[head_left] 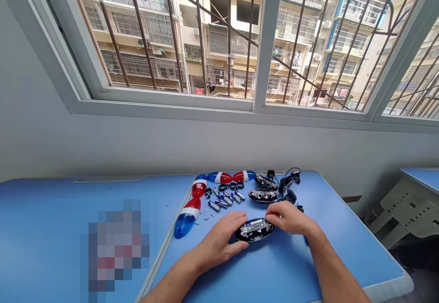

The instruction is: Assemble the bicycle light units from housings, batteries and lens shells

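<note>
An oval black base with shiny silver reflectors (254, 229) lies on the blue table (284, 271) between my hands. My left hand (221, 239) curls round its left end and near side. My right hand (288, 217) pinches its right end with bent fingers. Behind it lie two more oval black bases (263, 195), one further back (265, 182). Several small batteries (224, 199) and tiny screws (206, 214) are scattered to the left of them. Red, white and blue light covers (187, 218) lie at the left, with others (219, 177) in a row at the back.
Black clips and wired parts (287, 185) sit at the table's back right. A second blue table (51, 229) adjoins on the left, with a blurred patch on it. A grey wall and barred window rise behind. A pale chair (404, 213) stands at the right.
</note>
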A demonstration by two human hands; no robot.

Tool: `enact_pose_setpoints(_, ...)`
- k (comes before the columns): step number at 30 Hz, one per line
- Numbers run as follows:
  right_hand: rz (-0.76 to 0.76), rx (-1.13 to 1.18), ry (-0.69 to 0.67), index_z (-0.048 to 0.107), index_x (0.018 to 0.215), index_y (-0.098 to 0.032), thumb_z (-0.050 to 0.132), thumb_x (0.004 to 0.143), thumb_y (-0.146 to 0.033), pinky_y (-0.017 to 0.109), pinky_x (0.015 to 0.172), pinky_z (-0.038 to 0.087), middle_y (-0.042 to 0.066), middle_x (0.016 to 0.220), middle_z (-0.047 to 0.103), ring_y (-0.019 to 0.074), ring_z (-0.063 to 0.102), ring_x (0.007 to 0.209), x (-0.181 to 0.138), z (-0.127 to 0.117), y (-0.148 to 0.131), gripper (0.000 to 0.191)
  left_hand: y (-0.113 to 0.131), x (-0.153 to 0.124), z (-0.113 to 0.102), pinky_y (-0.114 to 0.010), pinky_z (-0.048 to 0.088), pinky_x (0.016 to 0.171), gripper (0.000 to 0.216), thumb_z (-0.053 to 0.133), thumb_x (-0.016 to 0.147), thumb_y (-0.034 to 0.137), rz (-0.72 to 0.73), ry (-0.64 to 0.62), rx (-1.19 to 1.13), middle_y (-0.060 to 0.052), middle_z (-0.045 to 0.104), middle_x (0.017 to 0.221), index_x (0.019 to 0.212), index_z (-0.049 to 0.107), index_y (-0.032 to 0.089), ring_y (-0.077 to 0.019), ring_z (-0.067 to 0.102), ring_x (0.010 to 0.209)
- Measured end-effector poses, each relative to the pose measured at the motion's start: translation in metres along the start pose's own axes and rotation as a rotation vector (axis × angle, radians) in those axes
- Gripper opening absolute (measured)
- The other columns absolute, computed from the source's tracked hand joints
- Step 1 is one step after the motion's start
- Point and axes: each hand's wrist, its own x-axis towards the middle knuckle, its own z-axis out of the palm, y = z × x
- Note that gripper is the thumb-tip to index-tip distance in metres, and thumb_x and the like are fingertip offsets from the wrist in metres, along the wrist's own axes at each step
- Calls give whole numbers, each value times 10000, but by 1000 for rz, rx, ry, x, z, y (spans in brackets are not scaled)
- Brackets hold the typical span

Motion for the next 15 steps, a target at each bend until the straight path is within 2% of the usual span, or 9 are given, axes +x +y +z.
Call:
enact_pose_setpoints(2, -6, 34, -56, 738, 955, -194, 593, 826, -235, 231, 649, 408, 16, 822, 722, 157, 602, 739, -3, -3, -1, 199, -1, 0, 1, -522, 335, 1131, 549, 657, 821, 252, 34, 5, -8, -121, 524, 1431, 1352, 522, 222, -333, 447, 1332)
enact_pose_setpoints(5, -26, 75, -155, 707, 1069, -215, 711, 750, -295, 229, 667, 426, 4, 869, 715, 165, 616, 776, -5, -6, -2, 329, 1, -2, 0, -501, 327, 1141, 577, 623, 807, 201, 59, 10, -12, -128, 524, 1422, 1369, 491, 204, -318, 435, 1339)
enact_pose_setpoints(8, -14, 65, -233, 703, 1024, -222, 782, 679, -339, 220, 614, 404, -23, 813, 679, 148, 594, 716, -6, -6, -2, 372, 4, -4, 0, -465, 330, 1144, 621, 577, 781, 152, 59, 27, 2, -121, 519, 1419, 1388, 458, 206, -297, 445, 1329)
enact_pose_setpoints(11, -6, 39, -287, 679, 1002, -211, 813, 644, -394, 208, 573, 371, -29, 792, 653, 136, 569, 690, -6, -4, -3, 424, 6, -5, -1, -449, 338, 1137, 662, 613, 753, 183, 25, 30, 8, -108, 517, 1416, 1390, 438, 232, -300, 454, 1313)
enact_pose_setpoints(15, 11, -10, -320, 637, 1041, -220, 832, 617, -442, 203, 553, 339, -33, 786, 640, 139, 555, 691, -8, 1, -11, 516, 12, -3, -5, -436, 376, 1096, 549, 670, 753, 257, 7, 4, -17, -95, 553, 1355, 1281, 522, 233, -309, 487, 1253)
